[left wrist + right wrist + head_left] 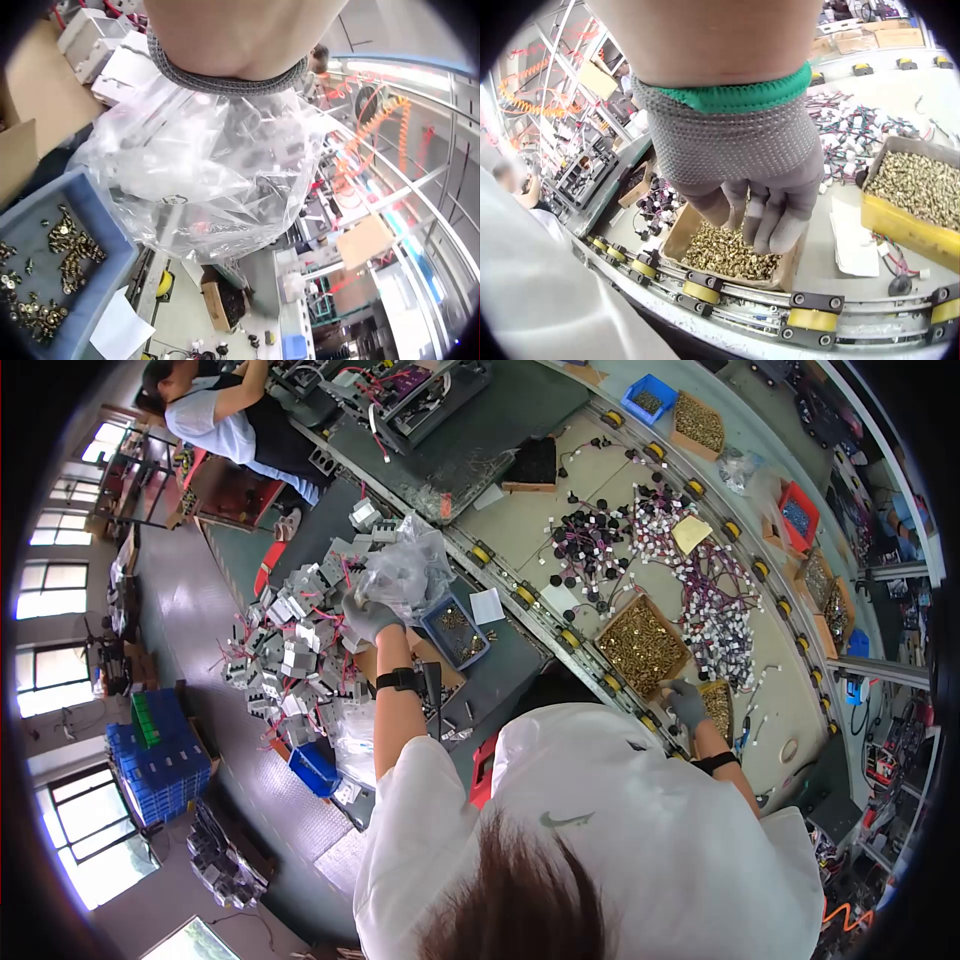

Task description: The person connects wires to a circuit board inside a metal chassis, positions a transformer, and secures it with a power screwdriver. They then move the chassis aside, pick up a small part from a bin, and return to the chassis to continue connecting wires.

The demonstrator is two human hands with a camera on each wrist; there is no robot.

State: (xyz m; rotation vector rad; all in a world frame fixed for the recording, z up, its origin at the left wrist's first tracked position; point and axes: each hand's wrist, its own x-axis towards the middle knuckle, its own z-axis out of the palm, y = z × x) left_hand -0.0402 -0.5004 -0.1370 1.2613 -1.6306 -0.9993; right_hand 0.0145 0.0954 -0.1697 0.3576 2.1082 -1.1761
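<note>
My left hand point(372, 618), in a grey glove, is at a crumpled clear plastic bag point(408, 572) beside a heap of white-and-grey parts point(300, 635). In the left wrist view the bag point(202, 172) covers that hand beyond the cuff, so I cannot tell whether its fingers grip anything. My right hand point(739, 165), gloved too, hangs over the near edge of a box point(640, 645) of small brass fasteners point(724, 251). Its fingers point down, loosely bent and slightly apart, with nothing seen between them; the thumb is hidden.
A blue-grey bin point(94, 225) with brass fasteners stands beside the left hand. A yellow bin point(907, 217) of fasteners stands to the right of the right hand. Wired connectors point(715, 595) cover the worktop, and a roller rail point(570, 638) runs along it. Another person point(225, 420) works farther off.
</note>
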